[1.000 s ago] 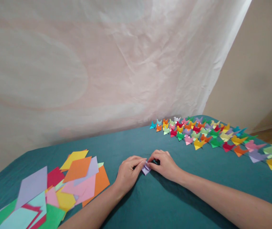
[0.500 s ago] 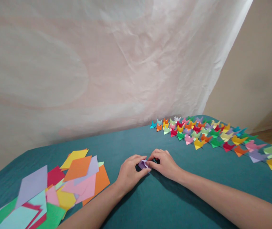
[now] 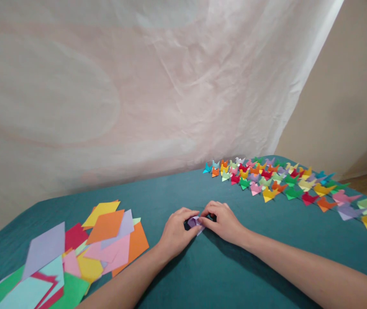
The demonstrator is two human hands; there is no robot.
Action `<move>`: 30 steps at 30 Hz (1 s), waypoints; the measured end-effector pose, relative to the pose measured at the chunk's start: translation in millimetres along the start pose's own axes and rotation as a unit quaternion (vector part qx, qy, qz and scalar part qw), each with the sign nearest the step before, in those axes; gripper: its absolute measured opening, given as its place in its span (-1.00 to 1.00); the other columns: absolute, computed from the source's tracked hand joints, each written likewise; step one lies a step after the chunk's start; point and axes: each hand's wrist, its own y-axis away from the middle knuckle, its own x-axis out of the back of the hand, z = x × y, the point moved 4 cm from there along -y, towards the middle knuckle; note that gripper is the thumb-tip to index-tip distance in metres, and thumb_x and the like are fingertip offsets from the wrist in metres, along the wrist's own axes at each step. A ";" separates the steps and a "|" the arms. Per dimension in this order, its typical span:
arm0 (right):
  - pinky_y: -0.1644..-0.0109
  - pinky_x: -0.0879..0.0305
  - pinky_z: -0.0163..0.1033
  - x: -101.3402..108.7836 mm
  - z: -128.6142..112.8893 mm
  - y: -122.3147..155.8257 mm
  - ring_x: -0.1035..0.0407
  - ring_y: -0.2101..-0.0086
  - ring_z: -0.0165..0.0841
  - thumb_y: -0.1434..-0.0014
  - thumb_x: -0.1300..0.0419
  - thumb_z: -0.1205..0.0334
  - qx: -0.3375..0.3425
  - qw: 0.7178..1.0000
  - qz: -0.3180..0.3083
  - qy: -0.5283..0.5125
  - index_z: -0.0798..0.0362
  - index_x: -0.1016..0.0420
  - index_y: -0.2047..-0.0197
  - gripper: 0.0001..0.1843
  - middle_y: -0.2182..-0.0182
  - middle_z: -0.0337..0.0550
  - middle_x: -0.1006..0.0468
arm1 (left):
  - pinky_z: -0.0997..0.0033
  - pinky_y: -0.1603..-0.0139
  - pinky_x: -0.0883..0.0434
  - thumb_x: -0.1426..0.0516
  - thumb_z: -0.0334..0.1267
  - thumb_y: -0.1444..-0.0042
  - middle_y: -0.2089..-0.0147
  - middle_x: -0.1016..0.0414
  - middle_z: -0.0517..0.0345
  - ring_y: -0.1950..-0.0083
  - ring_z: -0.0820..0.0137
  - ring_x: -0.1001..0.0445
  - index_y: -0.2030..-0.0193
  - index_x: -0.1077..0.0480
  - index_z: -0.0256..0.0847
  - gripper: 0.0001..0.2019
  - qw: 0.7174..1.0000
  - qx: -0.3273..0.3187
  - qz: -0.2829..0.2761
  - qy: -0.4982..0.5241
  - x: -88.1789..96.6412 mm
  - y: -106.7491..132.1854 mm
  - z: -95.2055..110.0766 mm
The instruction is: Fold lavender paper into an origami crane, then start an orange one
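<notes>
A small, partly folded lilac paper piece (image 3: pixel 194 222) lies on the teal cloth (image 3: pixel 241 266) in the middle of the view. My left hand (image 3: pixel 175 234) pinches its left side, fingers curled over it. My right hand (image 3: pixel 222 221) presses and pinches its right side, fingertips bent down onto the paper. Both hands rest low on the cloth and meet at the piece, which they mostly hide.
A loose heap of coloured paper squares (image 3: pixel 74 253) lies at the left. Rows of several small folded paper figures (image 3: pixel 283 180) in many colours run along the right side of the cloth. A pale draped sheet (image 3: pixel 138 86) hangs behind.
The lilac piece has been folded smaller and drawn in between my fingertips; its flap that stuck out toward me a second ago is now tucked. Both hands stay in place.
</notes>
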 end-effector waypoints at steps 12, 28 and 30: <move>0.19 -0.07 -0.25 -4.3 -0.3 5.5 -0.30 0.26 -0.36 -0.12 -0.22 0.26 0.060 0.996 0.016 0.065 0.00 -0.50 0.28 -0.94 0.33 -0.23 -0.46 | 0.40 0.11 -0.36 -0.16 -0.32 -0.05 0.19 -0.48 0.13 0.14 0.33 -0.43 0.14 -0.50 -0.13 -0.78 1.000 -0.008 0.001 -0.013 -2.3 -1.4 0.2; 0.24 -0.01 -0.23 -6.6 -10.6 8.3 -0.30 0.33 -0.39 -0.21 -0.12 0.26 0.175 0.964 0.039 0.198 0.00 -0.52 0.34 -0.84 0.38 -0.22 -0.49 | 0.36 0.07 -0.33 -0.19 -0.30 -0.05 0.16 -0.52 0.21 0.14 0.32 -0.43 0.15 -0.47 -0.08 -0.80 0.996 -0.032 0.017 -0.079 -2.0 3.4 2.7; 0.24 -0.01 -0.23 -6.1 -12.9 8.4 -0.29 0.35 -0.40 -0.20 -0.12 0.28 0.187 0.957 0.046 0.215 0.02 -0.51 0.36 -0.84 0.40 -0.22 -0.48 | 0.35 0.07 -0.33 -0.17 -0.28 -0.07 0.15 -0.53 0.23 0.14 0.33 -0.42 0.15 -0.47 -0.07 -0.82 0.994 -0.040 0.014 -0.099 -1.7 4.5 4.8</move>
